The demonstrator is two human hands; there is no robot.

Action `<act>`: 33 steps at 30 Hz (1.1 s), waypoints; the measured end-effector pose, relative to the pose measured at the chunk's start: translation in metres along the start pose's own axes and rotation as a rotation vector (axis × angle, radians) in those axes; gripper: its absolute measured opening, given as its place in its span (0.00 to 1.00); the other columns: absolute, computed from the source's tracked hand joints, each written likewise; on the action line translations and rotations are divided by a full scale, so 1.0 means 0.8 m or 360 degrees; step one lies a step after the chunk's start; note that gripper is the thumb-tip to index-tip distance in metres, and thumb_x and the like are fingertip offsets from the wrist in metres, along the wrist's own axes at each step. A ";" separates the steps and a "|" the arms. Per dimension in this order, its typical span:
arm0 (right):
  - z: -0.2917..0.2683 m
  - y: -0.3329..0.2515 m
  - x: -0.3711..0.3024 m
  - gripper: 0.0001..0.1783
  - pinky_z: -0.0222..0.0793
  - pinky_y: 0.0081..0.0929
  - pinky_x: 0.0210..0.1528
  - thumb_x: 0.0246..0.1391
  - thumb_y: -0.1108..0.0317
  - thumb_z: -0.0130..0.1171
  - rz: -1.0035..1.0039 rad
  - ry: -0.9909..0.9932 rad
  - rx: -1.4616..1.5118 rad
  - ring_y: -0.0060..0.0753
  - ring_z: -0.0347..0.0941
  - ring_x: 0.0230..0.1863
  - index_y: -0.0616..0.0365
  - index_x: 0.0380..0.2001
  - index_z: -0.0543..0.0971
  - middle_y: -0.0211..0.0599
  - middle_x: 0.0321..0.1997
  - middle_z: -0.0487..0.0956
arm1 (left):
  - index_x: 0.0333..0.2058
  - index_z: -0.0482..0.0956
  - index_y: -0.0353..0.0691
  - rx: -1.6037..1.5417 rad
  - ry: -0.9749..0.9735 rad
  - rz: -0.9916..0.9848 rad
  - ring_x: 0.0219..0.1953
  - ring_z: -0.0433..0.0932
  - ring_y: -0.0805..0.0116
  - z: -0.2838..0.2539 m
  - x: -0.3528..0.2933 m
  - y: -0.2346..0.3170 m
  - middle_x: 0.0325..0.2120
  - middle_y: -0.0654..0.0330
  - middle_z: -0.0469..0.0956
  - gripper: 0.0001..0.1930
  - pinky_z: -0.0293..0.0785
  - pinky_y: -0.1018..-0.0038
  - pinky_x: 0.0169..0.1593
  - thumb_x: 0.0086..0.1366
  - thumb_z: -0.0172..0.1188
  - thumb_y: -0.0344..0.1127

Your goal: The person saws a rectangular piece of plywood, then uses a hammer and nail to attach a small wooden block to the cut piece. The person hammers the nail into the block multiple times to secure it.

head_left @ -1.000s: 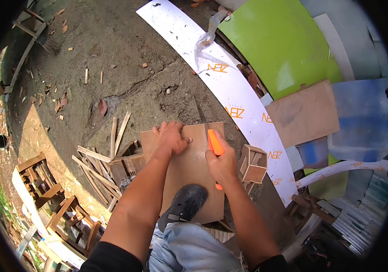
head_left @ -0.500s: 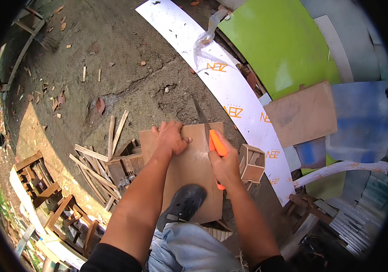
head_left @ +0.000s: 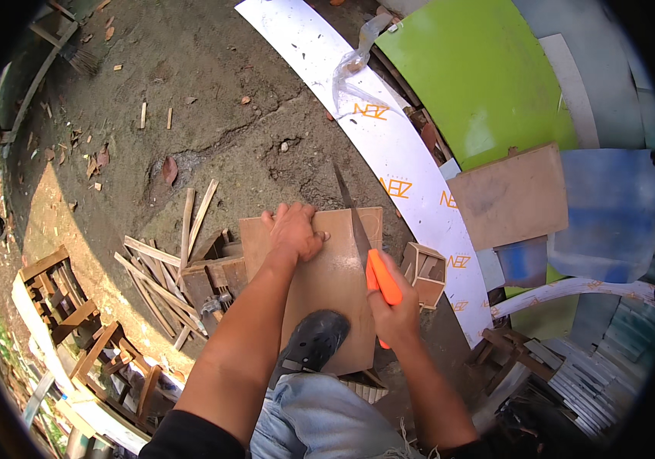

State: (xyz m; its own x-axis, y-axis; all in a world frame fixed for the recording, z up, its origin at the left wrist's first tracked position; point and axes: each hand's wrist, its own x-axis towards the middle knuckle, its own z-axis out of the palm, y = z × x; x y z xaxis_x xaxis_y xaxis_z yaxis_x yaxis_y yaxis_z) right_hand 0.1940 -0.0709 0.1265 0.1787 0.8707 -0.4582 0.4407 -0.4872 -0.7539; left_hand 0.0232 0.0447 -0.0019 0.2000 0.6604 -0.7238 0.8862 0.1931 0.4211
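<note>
Left hand [head_left: 294, 229] lies flat, fingers spread, on a thin brown board [head_left: 327, 287] resting over scrap wood on the ground, a shoe [head_left: 314, 342] pinning its near end. Right hand [head_left: 395, 317] is clamped on the orange-handled handsaw [head_left: 366, 245], blade in the board. The board looks stiff, light and springy; best held close beside the cut.

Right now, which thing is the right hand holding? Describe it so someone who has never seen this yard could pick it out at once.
Start at the brown board lying flat on the dirt ground, pinned by a shoe and the left hand. Along its right side runs a handsaw, the right hand closed around its handle. Its bright orange handle and thin dark blade set it apart from the plain wooden scraps around it.
</note>
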 end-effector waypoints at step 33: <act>-0.041 -0.035 -0.072 0.34 0.70 0.27 0.55 0.52 0.79 0.54 0.0584 -0.0047 0.0133 0.30 0.76 0.52 0.66 0.66 0.69 0.46 0.54 0.80 | 0.58 0.78 0.49 0.0036 0.0041 0.0030 0.63 0.64 0.57 0.004 0.002 -0.002 0.53 0.60 0.75 0.30 0.41 0.46 0.69 0.58 0.68 0.53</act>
State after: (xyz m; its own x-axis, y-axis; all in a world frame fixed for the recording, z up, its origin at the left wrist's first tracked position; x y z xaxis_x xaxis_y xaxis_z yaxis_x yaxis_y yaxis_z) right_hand 0.2004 -0.1050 0.1893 0.2852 0.6354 -0.7176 0.2783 -0.7714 -0.5723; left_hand 0.0235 0.0432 -0.0056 0.2063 0.6822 -0.7015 0.8916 0.1643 0.4220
